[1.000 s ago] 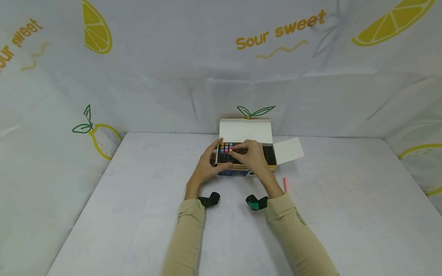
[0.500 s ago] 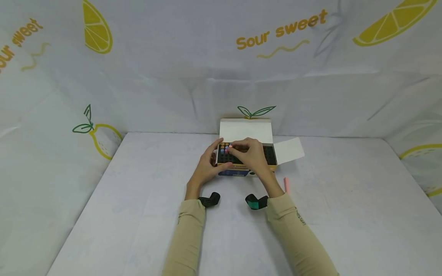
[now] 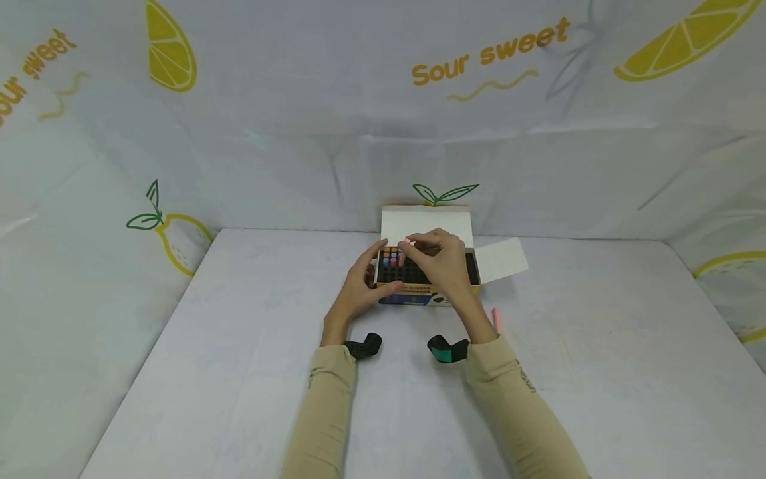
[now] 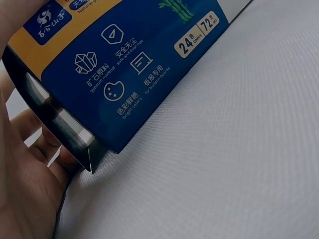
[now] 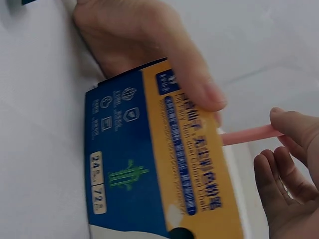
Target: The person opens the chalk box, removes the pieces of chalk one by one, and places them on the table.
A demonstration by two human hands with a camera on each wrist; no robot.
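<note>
In the head view, an open blue and yellow chalk box (image 3: 402, 300) stands at the table's far side. A black tray with holes (image 3: 411, 275) fills it, and several orange, blue and pink chalk sticks (image 3: 386, 262) stand in its left rear holes. My left hand (image 3: 358, 287) grips the box's left end, thumb on the front face, fingers round the side. My right hand (image 3: 445, 266) pinches a pink stick of chalk (image 5: 251, 135) between thumb and fingers, raised and tilted over the tray. In the right wrist view the stick's lower end passes behind the box edge.
The box's white lid (image 3: 427, 225) stands up at the back, against the draped cloth. A white side flap (image 3: 501, 260) sticks out to the right. Another pink chalk stick (image 3: 496, 320) lies on the white table beside my right wrist.
My right hand has moved up and slightly right, lifting the pink chalk so more of its length shows above the tray. My left hand keeps its hold on the box.
</note>
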